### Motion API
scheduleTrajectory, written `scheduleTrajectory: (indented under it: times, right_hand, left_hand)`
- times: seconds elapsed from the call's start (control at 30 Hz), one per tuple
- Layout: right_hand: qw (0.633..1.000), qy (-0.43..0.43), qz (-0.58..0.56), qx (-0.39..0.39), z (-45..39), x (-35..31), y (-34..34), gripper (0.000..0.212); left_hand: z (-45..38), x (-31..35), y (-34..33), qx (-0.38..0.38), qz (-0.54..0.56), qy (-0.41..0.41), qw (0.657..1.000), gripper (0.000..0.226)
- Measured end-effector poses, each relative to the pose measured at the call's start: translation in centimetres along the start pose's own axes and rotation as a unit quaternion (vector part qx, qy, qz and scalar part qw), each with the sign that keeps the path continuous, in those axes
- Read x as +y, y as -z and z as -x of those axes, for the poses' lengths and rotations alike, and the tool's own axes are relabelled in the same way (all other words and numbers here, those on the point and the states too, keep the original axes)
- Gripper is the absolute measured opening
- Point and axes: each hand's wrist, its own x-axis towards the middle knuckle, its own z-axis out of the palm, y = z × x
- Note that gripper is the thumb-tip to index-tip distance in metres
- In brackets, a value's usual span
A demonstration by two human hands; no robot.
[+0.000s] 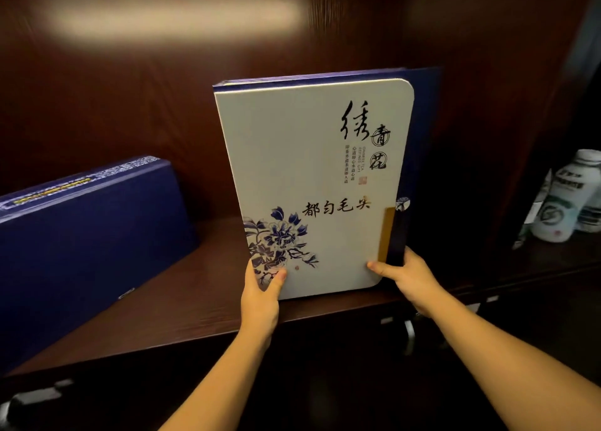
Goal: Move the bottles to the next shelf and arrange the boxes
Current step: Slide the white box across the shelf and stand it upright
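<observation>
A large white tea box [312,183] with black calligraphy, a blue flower print and a navy spine stands upright on the dark wooden shelf [201,307], leaning back a little. My left hand [261,295] grips its bottom left corner. Its bottom right corner is held by my right hand [405,276], thumb on the white front beside a gold strip. A second navy box [84,245] stands on its long edge at the left, tilted. White bottles [561,200] stand in the neighbouring shelf compartment at the far right.
A dark wooden back wall rises behind the boxes. A vertical divider [533,157] separates this compartment from the bottles' one. Metal handles [408,333] show on the cabinet front below the shelf edge.
</observation>
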Motion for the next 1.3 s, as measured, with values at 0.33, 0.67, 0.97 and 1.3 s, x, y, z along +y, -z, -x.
scheduleTrajectory:
  times: [0.33, 0.67, 0.97, 1.3]
  right_hand:
    - [1.0, -0.009, 0.017, -0.011, 0.1, 0.1, 0.7, 0.048]
    - [0.999, -0.027, 0.008, -0.019, 0.1, 0.1, 0.9, 0.057]
    - [1.0, -0.024, 0.0, -0.015, 0.5, 0.5, 0.5, 0.05]
    - [0.992, -0.003, 0.019, 0.122, 2.8, -0.6, 1.1, 0.106]
  left_hand:
    - [0.3, -0.1, -0.3, 0.011, -0.053, -0.021, 0.998, 0.057]
    - [0.6, -1.0, -0.1, 0.013, -0.062, -0.016, 0.998, 0.064]
    - [0.2, -2.1, 0.1, 0.012, -0.065, -0.008, 0.998, 0.068]
    - [0.6, -0.3, 5.0, -0.001, -0.033, -0.003, 0.999, 0.079]
